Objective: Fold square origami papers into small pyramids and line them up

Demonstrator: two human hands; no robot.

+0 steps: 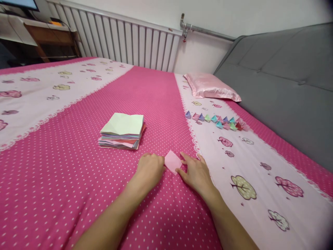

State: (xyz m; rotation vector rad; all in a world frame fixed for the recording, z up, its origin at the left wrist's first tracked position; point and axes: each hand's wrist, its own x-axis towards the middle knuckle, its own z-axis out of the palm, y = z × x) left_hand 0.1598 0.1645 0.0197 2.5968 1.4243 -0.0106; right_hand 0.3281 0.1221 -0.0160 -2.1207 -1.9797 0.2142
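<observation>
A small pink folded paper (172, 161) lies on the pink dotted bedsheet (78, 180) between my two hands. My left hand (150, 169) is curled into a loose fist and presses on the paper's left edge. My right hand (196, 171) holds the paper's right side, thumb and forefinger pinched on its lower corner, the other fingers resting on the sheet. A stack of coloured paper squares (122, 131), pale green on top, sits just beyond my left hand.
A row of several small folded paper pieces (217, 121) in mixed colours lies on the pale strip of the sheet to the right. A pink satin pillow (211, 87) rests by the grey padded headboard (281, 83). A white radiator (125, 41) lines the far wall.
</observation>
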